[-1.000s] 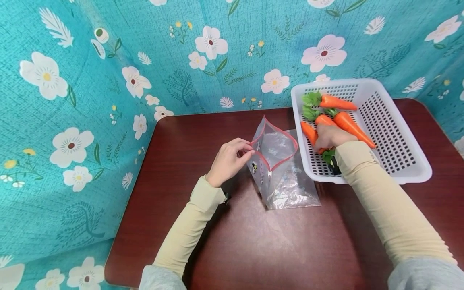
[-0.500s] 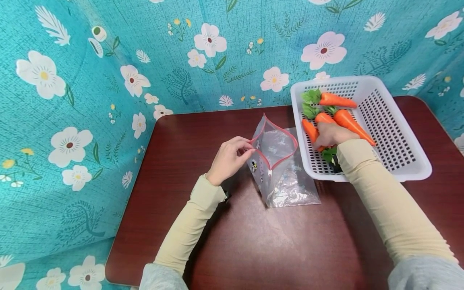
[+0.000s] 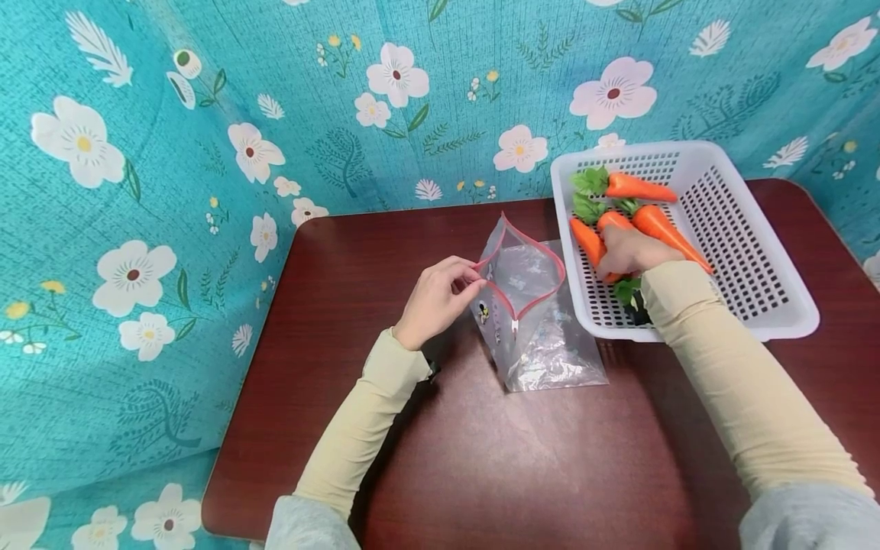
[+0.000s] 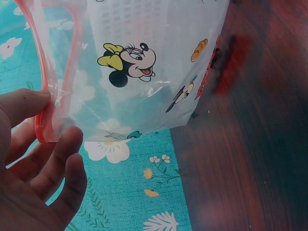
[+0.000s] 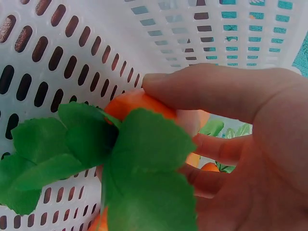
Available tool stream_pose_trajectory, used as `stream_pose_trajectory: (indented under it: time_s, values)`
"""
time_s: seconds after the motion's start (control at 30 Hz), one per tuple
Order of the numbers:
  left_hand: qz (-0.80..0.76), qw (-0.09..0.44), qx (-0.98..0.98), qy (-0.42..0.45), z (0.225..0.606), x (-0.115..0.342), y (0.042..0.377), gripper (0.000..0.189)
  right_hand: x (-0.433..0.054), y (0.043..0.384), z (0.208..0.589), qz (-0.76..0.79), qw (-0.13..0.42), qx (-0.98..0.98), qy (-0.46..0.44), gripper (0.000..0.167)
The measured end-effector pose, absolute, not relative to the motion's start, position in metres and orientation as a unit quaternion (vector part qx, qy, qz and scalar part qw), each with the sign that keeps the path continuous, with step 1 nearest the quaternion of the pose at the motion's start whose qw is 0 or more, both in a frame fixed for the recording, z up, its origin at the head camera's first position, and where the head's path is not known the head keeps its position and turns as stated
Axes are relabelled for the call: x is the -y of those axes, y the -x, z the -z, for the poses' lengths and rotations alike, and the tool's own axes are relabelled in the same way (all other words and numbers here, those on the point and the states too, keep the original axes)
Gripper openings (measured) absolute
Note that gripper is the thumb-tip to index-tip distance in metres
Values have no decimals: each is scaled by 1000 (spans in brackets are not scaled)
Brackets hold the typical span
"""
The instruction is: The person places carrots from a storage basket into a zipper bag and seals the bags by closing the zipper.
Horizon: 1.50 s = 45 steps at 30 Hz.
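My left hand (image 3: 436,302) pinches the red zip rim of a clear plastic zip bag (image 3: 557,355) at its left side. The bag's mouth gapes, and its lower part lies on the table. Cartoon prints (image 4: 132,65) show on its side in the left wrist view. Inside the basket, my right hand (image 3: 635,250) grips a carrot (image 3: 587,241) with green leaves (image 5: 149,154). In the right wrist view the thumb presses on the carrot's top beside the leaves, while the fingers curl under it, partly hidden.
A white perforated basket (image 3: 784,313) stands at the right of the dark red table (image 3: 481,473). It holds other carrots, among them one at the back (image 3: 642,187) and one beside my hand (image 3: 667,233). A floral curtain (image 3: 309,92) hangs behind and left.
My right hand has shifted slightly to the right inside the basket, and the carrot's leaves moved a little with it. My left hand keeps its pinch on the bag's rim.
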<state>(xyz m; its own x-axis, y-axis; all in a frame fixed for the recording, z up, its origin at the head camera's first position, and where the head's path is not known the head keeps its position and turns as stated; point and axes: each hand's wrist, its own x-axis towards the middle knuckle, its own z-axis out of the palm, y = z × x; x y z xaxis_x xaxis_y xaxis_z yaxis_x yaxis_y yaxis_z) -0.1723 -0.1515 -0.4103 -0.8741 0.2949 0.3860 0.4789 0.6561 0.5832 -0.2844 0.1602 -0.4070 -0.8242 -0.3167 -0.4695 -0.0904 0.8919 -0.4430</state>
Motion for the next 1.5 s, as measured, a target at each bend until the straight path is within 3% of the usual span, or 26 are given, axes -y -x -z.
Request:
stream_pose_trajectory:
  time_s: [0.23, 0.47, 0.67, 0.87, 1.5]
  values:
    - [357, 124, 900, 217, 408, 150, 173, 12, -161, 287, 403, 174, 258, -942, 127, 43]
    - [353, 127, 902, 214, 406, 149, 173, 9, -162, 285, 394, 178, 281, -938, 98, 64]
    - [352, 129, 902, 215, 406, 147, 173, 8, -164, 284, 391, 175, 261, -944, 100, 67]
    - [350, 131, 902, 217, 406, 146, 173, 8, -165, 284, 388, 189, 250, -945, 96, 82]
    - [359, 147, 894, 224, 407, 143, 176, 6, -170, 281, 384, 242, 172, -949, 101, 69]
